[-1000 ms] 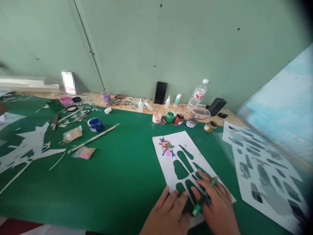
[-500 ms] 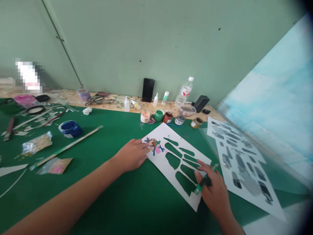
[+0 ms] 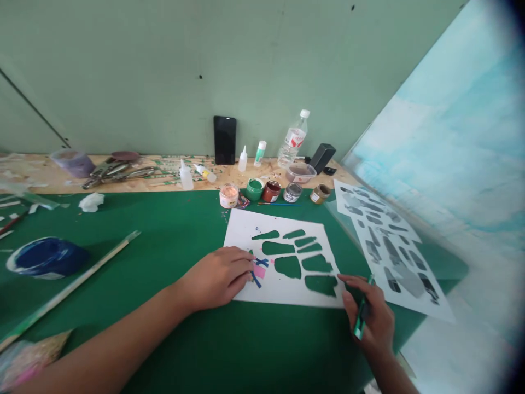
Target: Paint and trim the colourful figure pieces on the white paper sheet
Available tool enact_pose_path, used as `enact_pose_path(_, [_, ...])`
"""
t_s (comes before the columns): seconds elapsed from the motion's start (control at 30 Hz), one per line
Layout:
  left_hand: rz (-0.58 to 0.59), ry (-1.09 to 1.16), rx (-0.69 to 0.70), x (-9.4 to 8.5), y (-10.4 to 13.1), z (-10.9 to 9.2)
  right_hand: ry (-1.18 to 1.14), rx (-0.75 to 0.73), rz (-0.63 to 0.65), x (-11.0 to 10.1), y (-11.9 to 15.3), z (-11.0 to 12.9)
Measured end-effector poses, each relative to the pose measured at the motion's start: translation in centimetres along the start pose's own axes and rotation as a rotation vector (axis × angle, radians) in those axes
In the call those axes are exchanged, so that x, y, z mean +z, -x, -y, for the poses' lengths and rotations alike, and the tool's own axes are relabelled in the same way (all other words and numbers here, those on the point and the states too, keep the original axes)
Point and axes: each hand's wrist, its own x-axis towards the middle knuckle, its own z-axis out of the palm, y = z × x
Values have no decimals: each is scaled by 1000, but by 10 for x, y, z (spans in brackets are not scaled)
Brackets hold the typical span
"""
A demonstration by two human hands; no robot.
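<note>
A white sheet (image 3: 246, 224) with several cut-out holes lies on the green mat (image 3: 176, 339). Small blue and pink paper pieces (image 3: 259, 271) rest on its left part. My left hand (image 3: 223, 276) is closed at the sheet's left side, its fingertips over these pieces; whatever is under the fingers is hidden. At the sheet's right edge is my right hand (image 3: 367, 309), wrapped round a green cutter (image 3: 363, 314), with forefinger and thumb at the sheet's corner.
Paint jars (image 3: 271, 191) stand behind the sheet, with a thin blue brush before them. A phone (image 3: 225, 140), glue bottles and a water bottle (image 3: 294, 139) are farther back. Another cut-out sheet (image 3: 379, 241) lies right. At left are a blue paint pot (image 3: 49, 257) and a long stick (image 3: 74, 290).
The white sheet has turned anticlockwise, so its near edge now runs across the view. Both hands have shifted with it, the right one still holding the cutter. The camera view has moved.
</note>
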Motion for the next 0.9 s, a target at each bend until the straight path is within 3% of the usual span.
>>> enact_pose_path(0.17, [-21,12,32,-4,3,-10,10,70,-54,4,1,2])
enact_pose_path(0.3, [39,-102,4,-5,4,4,78,146,-49,3,0,7])
enact_pose_path(0.53, [131,-49,13,-18,11,24,131,223,-157,8,2,16])
enact_pose_path(0.7, [126,-48,39,-23,17,38,75,296,-314,17,4,18])
enact_pose_path(0.9, [90,-39,56,-18,20,46,140,358,-290,15,3,22])
